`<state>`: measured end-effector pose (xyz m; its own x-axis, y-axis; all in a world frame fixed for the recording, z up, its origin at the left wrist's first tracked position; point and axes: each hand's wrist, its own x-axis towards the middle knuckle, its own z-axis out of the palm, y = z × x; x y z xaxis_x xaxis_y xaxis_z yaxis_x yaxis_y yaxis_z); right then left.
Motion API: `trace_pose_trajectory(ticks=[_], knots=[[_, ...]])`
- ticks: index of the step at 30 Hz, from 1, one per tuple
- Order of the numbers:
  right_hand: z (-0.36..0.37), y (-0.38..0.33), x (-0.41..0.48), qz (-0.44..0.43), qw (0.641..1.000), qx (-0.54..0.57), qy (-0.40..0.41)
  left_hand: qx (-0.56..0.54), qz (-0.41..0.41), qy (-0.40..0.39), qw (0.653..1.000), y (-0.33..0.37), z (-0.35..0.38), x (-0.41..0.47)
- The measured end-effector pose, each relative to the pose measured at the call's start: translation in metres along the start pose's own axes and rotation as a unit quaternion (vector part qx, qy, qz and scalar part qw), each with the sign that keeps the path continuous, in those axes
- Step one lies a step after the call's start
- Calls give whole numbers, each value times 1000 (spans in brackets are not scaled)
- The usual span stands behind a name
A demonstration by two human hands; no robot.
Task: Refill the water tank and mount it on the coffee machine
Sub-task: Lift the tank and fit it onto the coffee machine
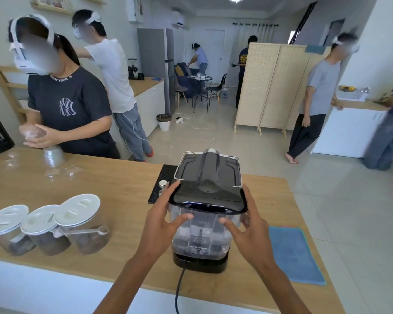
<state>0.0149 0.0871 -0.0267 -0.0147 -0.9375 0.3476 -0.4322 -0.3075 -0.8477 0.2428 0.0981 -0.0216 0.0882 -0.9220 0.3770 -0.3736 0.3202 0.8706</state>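
Note:
The black coffee machine (pixel 208 175) stands on the wooden counter (pixel 114 191) with its back toward me. At its rear sits the clear water tank (pixel 202 236), capped by a black lid (pixel 208 201), over the machine's black base (pixel 200 264). My left hand (pixel 166 214) grips the tank's left side, thumb on its near face and fingers up at the lid's edge. My right hand (pixel 247 220) holds the right side the same way. I cannot tell the water level inside.
Three lidded jars of coffee (pixel 48 227) stand at the left. A blue cloth (pixel 293 252) lies to the right. A black drip mat (pixel 161 184) with a tamper (pixel 162 185) sits behind the machine, and the power cord (pixel 178 288) hangs over the near edge. A person (pixel 64 105) handles clear cups across the counter.

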Motion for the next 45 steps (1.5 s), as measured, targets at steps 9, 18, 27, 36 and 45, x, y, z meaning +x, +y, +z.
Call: trace_pose_trajectory(ticks=[9, 18, 27, 36, 45], knots=[[7, 1, 1, 2, 999, -25, 33, -11, 10, -10, 1000, -12, -2, 14], [11, 3, -2, -3, 998, -55, 37, -15, 27, -8, 999, -18, 0, 15], [27, 18, -17, 33, 998, -56, 26, 19, 0, -26, 999, -43, 6, 0], [27, 21, -18, 33, 997, -59, 28, 8, -5, -37, 999, -49, 8, 0], [26, 20, -21, 45, 996, -68, 25, 25, -7, -49, 998, -55, 7, -3]])
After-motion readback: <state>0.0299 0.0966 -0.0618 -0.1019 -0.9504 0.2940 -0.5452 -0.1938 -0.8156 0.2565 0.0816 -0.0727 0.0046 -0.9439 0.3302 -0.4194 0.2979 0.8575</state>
